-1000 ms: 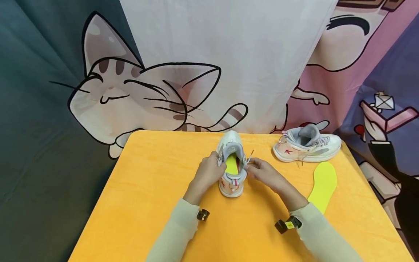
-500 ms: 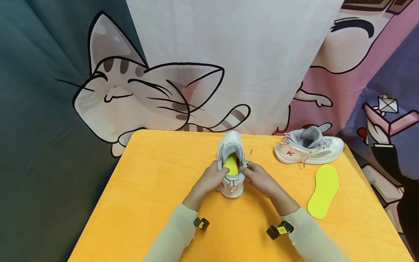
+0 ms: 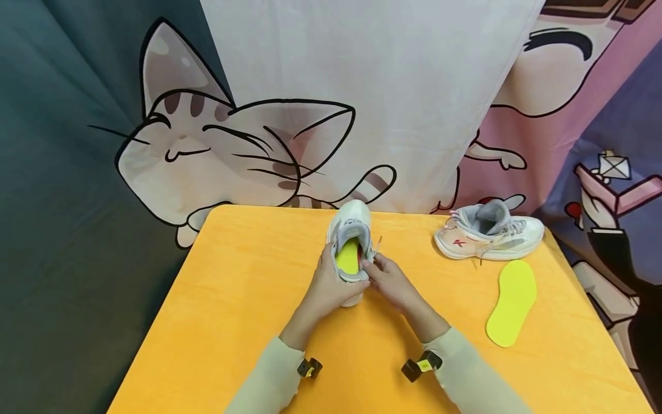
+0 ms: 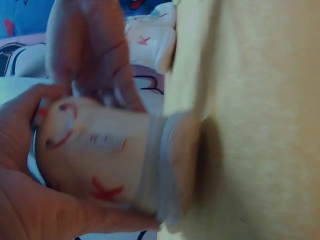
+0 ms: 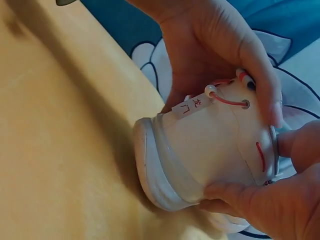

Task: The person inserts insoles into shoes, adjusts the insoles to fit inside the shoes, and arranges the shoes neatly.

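Observation:
A white sneaker [image 3: 355,213] with a grey lining points toe-away near the table's far edge. Inside its opening lies a yellow-green insole [image 3: 348,256]. My left hand [image 3: 327,286] grips the heel, its thumb across the back of the collar and its fingers along the left side. On the other side my right hand [image 3: 389,281] holds the collar's right edge, thumb at the rim. In the right wrist view the sneaker's heel [image 5: 210,145] shows red cord and a small printed tag, and the sole looks slightly raised off the table. Part of the heel is hidden by the left hand in the head view.
A second white sneaker [image 3: 488,230] stands at the back right of the yellow table [image 3: 233,299]. In front of it a loose yellow-green insole [image 3: 512,303] lies flat. A printed curtain [image 3: 289,69] hangs behind the table's far edge.
Both hands have shifted left with the sneaker, which now tilts a little. My left thumb has moved from inside the opening to the back of the heel. The right hand has come closer in.

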Demonstrator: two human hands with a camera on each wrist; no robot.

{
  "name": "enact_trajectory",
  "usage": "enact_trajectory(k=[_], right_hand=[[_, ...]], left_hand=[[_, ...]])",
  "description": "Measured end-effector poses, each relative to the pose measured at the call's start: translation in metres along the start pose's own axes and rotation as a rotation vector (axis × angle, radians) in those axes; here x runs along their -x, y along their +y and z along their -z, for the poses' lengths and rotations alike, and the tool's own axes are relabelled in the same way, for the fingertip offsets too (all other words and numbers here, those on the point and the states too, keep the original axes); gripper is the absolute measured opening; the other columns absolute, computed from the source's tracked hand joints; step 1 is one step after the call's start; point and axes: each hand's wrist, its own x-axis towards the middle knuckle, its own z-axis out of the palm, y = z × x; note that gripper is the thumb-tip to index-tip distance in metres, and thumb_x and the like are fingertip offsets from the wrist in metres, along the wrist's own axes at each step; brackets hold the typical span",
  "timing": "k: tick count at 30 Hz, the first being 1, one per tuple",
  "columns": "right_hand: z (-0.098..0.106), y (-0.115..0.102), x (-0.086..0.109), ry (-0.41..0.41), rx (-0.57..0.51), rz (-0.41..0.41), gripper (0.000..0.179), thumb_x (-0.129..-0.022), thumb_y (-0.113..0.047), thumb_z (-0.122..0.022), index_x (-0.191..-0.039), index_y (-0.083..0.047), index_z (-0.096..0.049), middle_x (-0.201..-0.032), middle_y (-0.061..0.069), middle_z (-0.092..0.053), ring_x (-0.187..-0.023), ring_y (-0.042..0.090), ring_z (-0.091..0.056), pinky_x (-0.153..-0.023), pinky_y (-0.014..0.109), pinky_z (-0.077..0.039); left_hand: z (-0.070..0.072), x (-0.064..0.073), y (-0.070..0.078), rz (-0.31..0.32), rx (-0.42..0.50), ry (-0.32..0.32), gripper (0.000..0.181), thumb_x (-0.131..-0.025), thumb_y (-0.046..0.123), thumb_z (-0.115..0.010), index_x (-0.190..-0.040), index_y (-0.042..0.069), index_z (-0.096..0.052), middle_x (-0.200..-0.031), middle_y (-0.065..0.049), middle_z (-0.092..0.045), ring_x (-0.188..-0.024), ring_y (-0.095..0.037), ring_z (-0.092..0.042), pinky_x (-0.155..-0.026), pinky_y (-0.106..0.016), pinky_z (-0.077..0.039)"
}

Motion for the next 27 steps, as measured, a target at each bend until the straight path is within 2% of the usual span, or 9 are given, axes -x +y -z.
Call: enact_trajectory(k=[4, 8, 11, 15, 18, 21, 27], right_hand=[[-0.011, 0.001, -0.009, 0.01, -0.004, 0.017, 0.051, -0.112, -0.014, -0.04, -0.156, 0.009, -0.03, -0.151, 0.032, -0.045, -0.136, 0.036, -0.048, -0.102, 0.027, -0.05], [-0.019, 0.0, -0.016, 0.017, -0.032, 0.021, 0.05, -0.112, -0.013, -0.041, -0.157, 0.008, -0.031, -0.155, 0.028, -0.043, -0.141, 0.036, -0.044, -0.114, 0.041, -0.044], [-0.025, -0.003, -0.021, -0.043, -0.064, 0.031, 0.053, -0.112, -0.014, -0.038, -0.159, 0.006, -0.026, -0.161, 0.026, -0.036, -0.149, 0.037, -0.037, -0.121, 0.05, -0.034], [-0.031, -0.006, -0.027, -0.119, -0.105, 0.031, 0.053, -0.113, -0.02, -0.035, -0.159, 0.005, -0.026, -0.165, 0.024, -0.03, -0.154, 0.037, -0.03, -0.123, 0.052, -0.028], [-0.032, -0.007, -0.029, -0.123, -0.085, 0.022, 0.053, -0.113, -0.024, -0.035, -0.157, 0.006, -0.029, -0.165, 0.024, -0.031, -0.154, 0.039, -0.031, -0.124, 0.053, -0.028], [-0.027, -0.009, -0.026, -0.092, -0.043, 0.002, 0.055, -0.113, -0.027, -0.036, -0.157, 0.004, -0.028, -0.165, 0.024, -0.032, -0.153, 0.041, -0.032, -0.123, 0.055, -0.028], [0.009, -0.014, -0.005, -0.025, 0.037, 0.0, 0.053, -0.113, -0.024, -0.034, -0.16, 0.001, -0.026, -0.165, 0.024, -0.032, -0.151, 0.042, -0.033, -0.122, 0.054, -0.03]], left_hand=[[-0.004, 0.005, -0.007, -0.074, -0.091, 0.127, 0.127, -0.07, 0.033, -0.094, -0.164, 0.011, -0.012, -0.16, -0.016, -0.03, -0.139, -0.036, -0.044, -0.114, -0.056, -0.042], [-0.005, 0.005, -0.015, -0.106, -0.16, 0.241, 0.122, -0.069, 0.029, -0.093, -0.163, 0.012, -0.017, -0.158, -0.015, -0.034, -0.137, -0.035, -0.047, -0.113, -0.054, -0.045], [-0.001, 0.005, -0.024, -0.112, -0.124, 0.343, 0.113, -0.068, 0.025, -0.092, -0.16, 0.012, -0.027, -0.153, -0.012, -0.043, -0.133, -0.033, -0.052, -0.11, -0.054, -0.047], [0.008, 0.004, -0.034, -0.085, 0.003, 0.458, 0.1, -0.068, 0.022, -0.092, -0.154, 0.014, -0.042, -0.146, -0.009, -0.053, -0.13, -0.03, -0.055, -0.11, -0.053, -0.046], [0.015, 0.003, -0.038, -0.058, 0.066, 0.491, 0.094, -0.068, 0.021, -0.092, -0.15, 0.015, -0.047, -0.144, -0.007, -0.056, -0.131, -0.03, -0.055, -0.111, -0.053, -0.045], [0.021, 0.002, -0.041, -0.055, 0.084, 0.503, 0.091, -0.069, 0.019, -0.092, -0.149, 0.015, -0.049, -0.144, -0.007, -0.057, -0.132, -0.029, -0.056, -0.112, -0.052, -0.045], [0.041, 0.004, -0.046, -0.053, 0.052, 0.534, 0.089, -0.068, 0.015, -0.089, -0.148, 0.015, -0.051, -0.141, -0.007, -0.059, -0.13, -0.029, -0.056, -0.111, -0.051, -0.045]])
